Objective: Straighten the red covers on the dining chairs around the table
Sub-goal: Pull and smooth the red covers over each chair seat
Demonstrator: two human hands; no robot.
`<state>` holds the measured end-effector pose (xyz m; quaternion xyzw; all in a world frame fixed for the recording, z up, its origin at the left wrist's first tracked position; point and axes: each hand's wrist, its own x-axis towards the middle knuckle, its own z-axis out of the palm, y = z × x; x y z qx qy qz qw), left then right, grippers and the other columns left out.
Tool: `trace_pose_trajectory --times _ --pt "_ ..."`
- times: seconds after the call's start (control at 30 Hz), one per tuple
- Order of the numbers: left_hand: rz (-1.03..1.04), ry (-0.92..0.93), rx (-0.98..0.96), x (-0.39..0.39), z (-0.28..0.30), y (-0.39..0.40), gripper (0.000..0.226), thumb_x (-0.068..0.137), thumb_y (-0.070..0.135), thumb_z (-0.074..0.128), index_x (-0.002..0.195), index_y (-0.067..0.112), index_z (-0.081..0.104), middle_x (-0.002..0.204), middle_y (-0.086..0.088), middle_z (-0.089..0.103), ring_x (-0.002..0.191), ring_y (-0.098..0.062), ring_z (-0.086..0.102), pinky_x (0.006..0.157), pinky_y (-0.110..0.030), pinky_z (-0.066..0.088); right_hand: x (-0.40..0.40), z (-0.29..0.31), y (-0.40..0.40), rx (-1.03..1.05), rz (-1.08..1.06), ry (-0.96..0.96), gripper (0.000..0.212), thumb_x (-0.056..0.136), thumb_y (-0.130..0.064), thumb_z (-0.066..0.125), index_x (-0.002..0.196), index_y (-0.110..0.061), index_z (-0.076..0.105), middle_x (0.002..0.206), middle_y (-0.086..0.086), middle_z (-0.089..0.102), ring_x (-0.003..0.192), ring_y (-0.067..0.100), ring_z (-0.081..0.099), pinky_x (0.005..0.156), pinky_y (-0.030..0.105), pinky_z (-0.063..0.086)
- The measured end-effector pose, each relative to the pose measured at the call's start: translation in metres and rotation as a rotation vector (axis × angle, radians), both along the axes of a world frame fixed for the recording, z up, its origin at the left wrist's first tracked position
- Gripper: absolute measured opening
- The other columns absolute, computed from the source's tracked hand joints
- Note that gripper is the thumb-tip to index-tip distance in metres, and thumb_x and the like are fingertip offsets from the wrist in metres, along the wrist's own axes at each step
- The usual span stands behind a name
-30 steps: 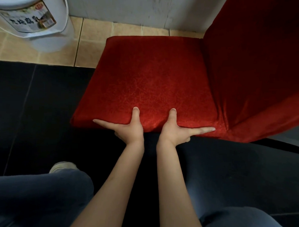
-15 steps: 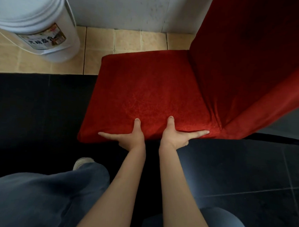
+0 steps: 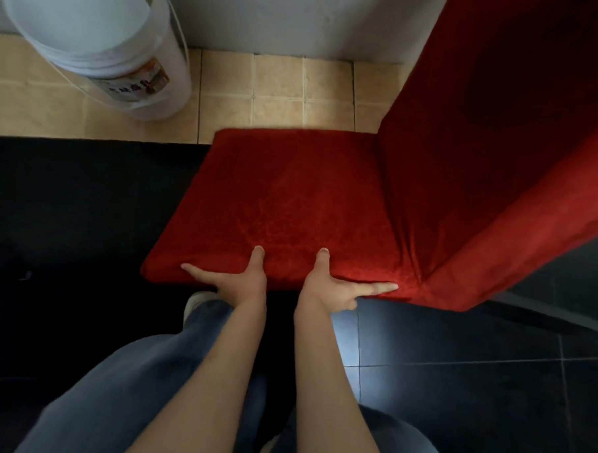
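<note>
A dining chair wears a red cover (image 3: 292,198) that lies smooth over the seat and runs up the backrest (image 3: 499,149) on the right. Small folds gather where the seat meets the back. My left hand (image 3: 233,281) and my right hand (image 3: 329,289) grip the near edge of the seat side by side. Each thumb lies on top of the fabric, and each index finger stretches outward along the edge. The other fingers tuck under the edge and are mostly hidden.
A white plastic bucket (image 3: 103,46) with a lid and a label stands at the far left on beige tiles (image 3: 296,89) by a grey wall. Dark floor (image 3: 473,371) surrounds the chair. My legs in blue jeans (image 3: 129,390) are below.
Both hands keep the same hold on the seat's near edge. My view has pulled back and shifted, so the chair sits lower and further right and more of the bucket shows.
</note>
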<state>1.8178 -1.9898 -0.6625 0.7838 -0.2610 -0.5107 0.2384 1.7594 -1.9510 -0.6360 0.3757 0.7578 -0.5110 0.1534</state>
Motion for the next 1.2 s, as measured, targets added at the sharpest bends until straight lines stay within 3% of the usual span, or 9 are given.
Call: trace_pose_trajectory --times 0.1,0.2,0.3,0.37,0.47,0.6,0.73,0.97,1.2 --pt "-0.049 -0.013 0.026 0.009 0.018 -0.011 0.129 0.071 0.029 0.084 0.148 0.039 -0.019 0.147 -0.015 0.033 0.119 -0.021 0.047 0.096 -0.032 0.035 0.007 0.016 -0.010 0.030 -0.026 -0.019 0.131 0.073 -0.025 0.084 0.140 -0.055 -0.024 0.126 0.025 0.036 0.081 0.030 0.054 0.075 0.042 0.052" --pt "-0.072 -0.043 0.082 0.013 0.039 -0.022 0.129 0.071 0.034 0.083 0.145 0.045 -0.022 0.140 -0.019 0.041 0.118 -0.030 0.052 0.104 -0.045 0.042 0.011 0.035 -0.020 0.043 -0.017 -0.045 0.130 0.074 -0.025 0.083 0.140 -0.056 -0.024 0.127 0.024 0.035 0.079 0.028 0.054 0.079 0.048 0.054" --pt "-0.098 -0.079 0.111 0.013 0.054 -0.031 0.128 0.072 0.035 0.082 0.145 0.044 -0.023 0.130 -0.020 0.050 0.112 -0.033 0.056 0.101 -0.051 0.045 0.008 0.049 -0.028 0.081 -0.017 -0.057 0.127 0.076 -0.026 0.082 0.141 -0.055 -0.024 0.128 0.025 0.035 0.075 0.028 0.054 0.070 0.041 0.051" --pt "-0.103 -0.096 0.124 0.011 0.065 -0.038 0.128 0.072 0.035 0.083 0.146 0.043 -0.021 0.128 -0.020 0.051 0.105 -0.027 0.056 0.100 -0.044 0.045 0.006 0.058 -0.036 0.095 -0.017 -0.069 0.127 0.076 -0.026 0.082 0.141 -0.055 -0.024 0.127 0.024 0.037 0.076 0.031 0.057 0.065 0.038 0.048" --pt "-0.084 -0.103 0.147 0.012 0.081 -0.050 0.127 0.072 0.033 0.084 0.147 0.045 -0.018 0.132 -0.022 0.046 0.089 -0.021 0.048 0.081 -0.035 0.041 0.009 0.071 -0.047 0.115 0.004 -0.100 0.127 0.076 -0.028 0.081 0.141 -0.054 -0.025 0.124 0.024 0.038 0.077 0.032 0.061 0.063 0.037 0.047" --pt "-0.080 -0.156 0.168 0.022 0.105 -0.067 0.127 0.072 0.032 0.084 0.147 0.044 -0.018 0.134 -0.025 0.043 0.105 -0.032 0.057 0.086 -0.042 0.046 0.023 0.088 -0.061 0.149 0.027 -0.125 0.128 0.076 -0.030 0.081 0.141 -0.052 -0.027 0.127 0.026 0.037 0.075 0.032 0.059 0.065 0.038 0.047" --pt "-0.104 -0.215 0.184 0.034 0.122 -0.078 0.126 0.073 0.035 0.083 0.147 0.045 -0.019 0.135 -0.028 0.039 0.104 -0.038 0.058 0.079 -0.042 0.044 0.039 0.097 -0.072 0.184 0.047 -0.156 0.130 0.074 -0.033 0.082 0.138 -0.053 -0.030 0.126 0.027 0.037 0.072 0.033 0.057 0.065 0.036 0.045" --pt "-0.171 -0.211 0.172 0.027 0.135 -0.092 0.128 0.071 0.043 0.082 0.142 0.051 -0.024 0.135 -0.029 0.034 0.071 -0.019 0.044 0.072 -0.038 0.042 0.024 0.108 -0.089 0.229 0.175 -0.181 0.134 0.075 -0.039 0.081 0.139 -0.042 -0.036 0.131 0.034 0.031 0.065 0.029 0.052 0.069 0.037 0.047" --pt "-0.213 -0.231 0.143 -0.006 0.143 -0.117 0.128 0.071 0.046 0.081 0.141 0.051 -0.025 0.139 -0.028 0.030 0.099 -0.042 0.059 0.086 -0.046 0.049 -0.011 0.116 -0.114 0.239 0.219 -0.166 0.132 0.075 -0.038 0.081 0.140 -0.044 -0.034 0.140 0.036 0.021 0.063 0.023 0.051 0.068 0.034 0.044"
